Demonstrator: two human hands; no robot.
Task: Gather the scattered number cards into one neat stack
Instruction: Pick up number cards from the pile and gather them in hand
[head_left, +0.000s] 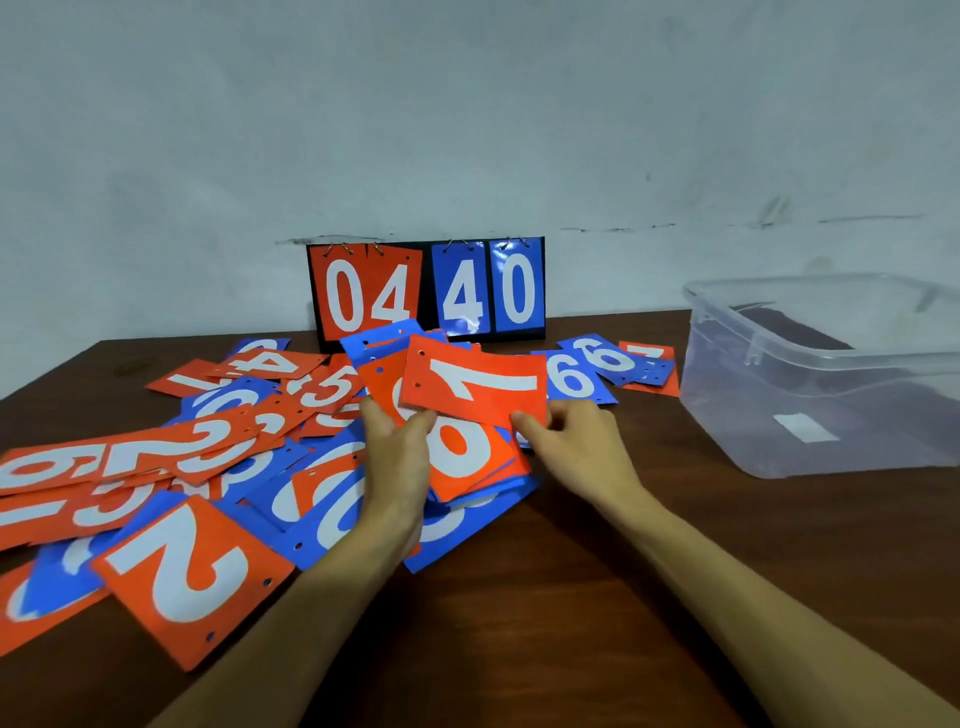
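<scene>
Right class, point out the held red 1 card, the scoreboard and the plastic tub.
red 1 card (488, 383), head view, white digit.
scoreboard (517, 322), head view, blue 0 panel.
plastic tub (857, 358), head view, near rim.

Left hand (397, 467) and right hand (579, 441) both bare, fingers slender; forearms (753, 597) bare too, uncovered all the way to the picture's lower edge, wrists narrow

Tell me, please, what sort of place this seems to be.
Probably a plain indoor workroom: a brown wooden table against a bare scuffed wall, a flip scoreboard, a clear plastic bin.
</scene>
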